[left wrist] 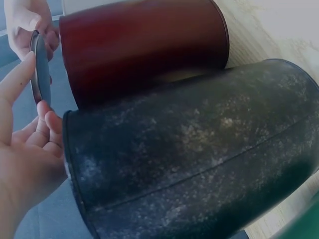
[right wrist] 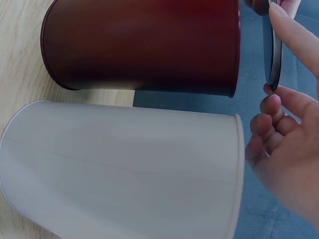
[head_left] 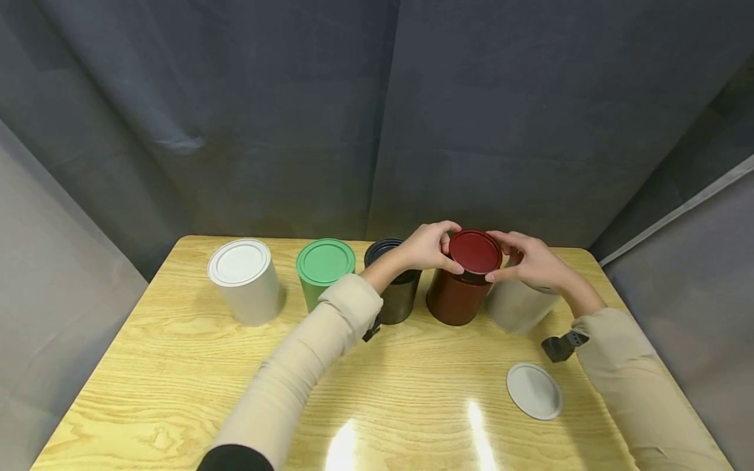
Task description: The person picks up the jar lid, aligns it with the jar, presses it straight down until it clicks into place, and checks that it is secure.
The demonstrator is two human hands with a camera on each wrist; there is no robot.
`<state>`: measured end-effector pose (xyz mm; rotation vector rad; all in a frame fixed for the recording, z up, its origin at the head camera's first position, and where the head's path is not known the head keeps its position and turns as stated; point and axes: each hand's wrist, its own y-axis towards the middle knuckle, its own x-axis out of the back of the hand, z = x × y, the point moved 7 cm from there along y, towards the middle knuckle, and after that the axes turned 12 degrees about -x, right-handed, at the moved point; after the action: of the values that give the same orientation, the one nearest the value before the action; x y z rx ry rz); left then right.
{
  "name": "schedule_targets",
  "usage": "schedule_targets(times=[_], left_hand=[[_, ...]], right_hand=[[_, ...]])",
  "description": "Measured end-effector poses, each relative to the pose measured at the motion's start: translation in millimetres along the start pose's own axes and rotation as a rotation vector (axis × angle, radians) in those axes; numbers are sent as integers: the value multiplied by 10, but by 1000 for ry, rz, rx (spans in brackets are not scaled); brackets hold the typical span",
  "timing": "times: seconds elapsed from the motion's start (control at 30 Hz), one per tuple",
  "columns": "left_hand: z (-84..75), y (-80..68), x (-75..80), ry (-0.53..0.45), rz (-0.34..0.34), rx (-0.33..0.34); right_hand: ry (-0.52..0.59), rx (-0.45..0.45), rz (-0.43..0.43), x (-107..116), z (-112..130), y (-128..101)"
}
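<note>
Both hands hold a dark red round lid [head_left: 475, 252] level above the red canister [head_left: 453, 302]. My left hand [head_left: 429, 247] pinches its left edge between thumb and fingers, and my right hand [head_left: 532, 263] pinches the right edge. A gap shows between the lid [left wrist: 42, 69] and the canister's rim in the left wrist view; the right wrist view shows the same gap beside the red canister [right wrist: 144, 45]. Close under the right hand stands a white canister [head_left: 518, 309], its top partly hidden. The black canister [head_left: 398, 302] stands below the left wrist.
A loose pale round lid [head_left: 534, 391] lies on the wooden table [head_left: 424, 392] at front right. Farther left stand a green canister [head_left: 326, 261] and a white canister [head_left: 247, 288], both with lids on. A dark grey curtain [head_left: 377, 118] hangs behind the table.
</note>
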<state>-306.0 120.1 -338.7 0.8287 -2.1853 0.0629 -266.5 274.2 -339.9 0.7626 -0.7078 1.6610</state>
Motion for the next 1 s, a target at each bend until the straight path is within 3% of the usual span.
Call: schedule_targets(times=[0.5, 1.0], left_hand=[[125, 25, -74, 72, 79, 48], [168, 9, -108, 47, 89, 44]], right_hand=[[-38, -5, 25, -91, -75, 49], [-59, -62, 78, -126, -77, 36]])
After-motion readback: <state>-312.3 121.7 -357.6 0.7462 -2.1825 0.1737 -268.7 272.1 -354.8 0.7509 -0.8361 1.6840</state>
